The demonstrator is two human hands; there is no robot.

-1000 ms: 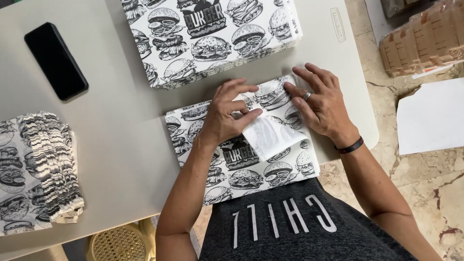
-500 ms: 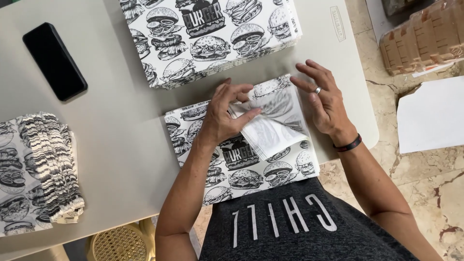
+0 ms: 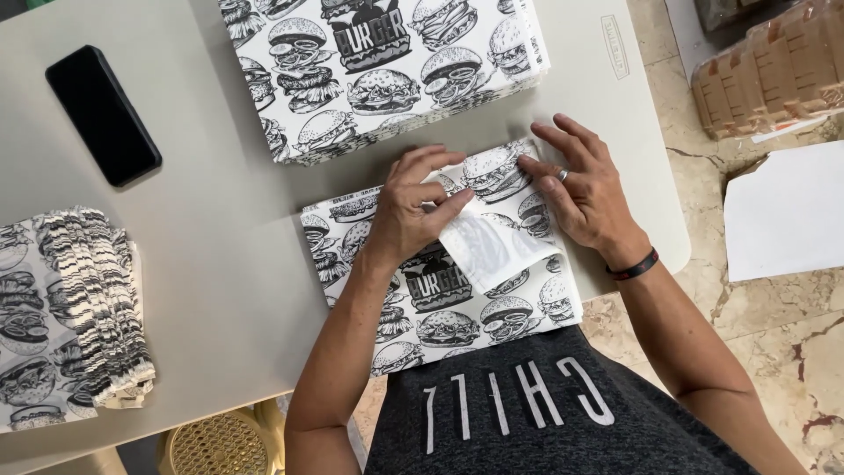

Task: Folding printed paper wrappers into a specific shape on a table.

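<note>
A sheet of wrapping paper (image 3: 440,303) printed with black-and-white burgers lies flat at the near edge of the grey table (image 3: 220,264). My left hand (image 3: 409,211) pinches a folded-over corner flap (image 3: 488,251) of it, showing the plain white underside. Flat on the paper's far right part rests my right hand (image 3: 585,189), fingers spread, a ring on one finger and a dark band on the wrist.
A stack of the same printed sheets (image 3: 378,70) lies just beyond the hands. A pile of folded printed papers (image 3: 66,312) sits at the left edge, a black phone (image 3: 104,114) at far left. Brown cartons (image 3: 774,75) and a white sheet (image 3: 787,211) are on the floor to the right.
My left hand has drawn the folded flap further across the sheet toward me, exposing more white underside. My right hand has shifted slightly while staying pressed on the paper.
</note>
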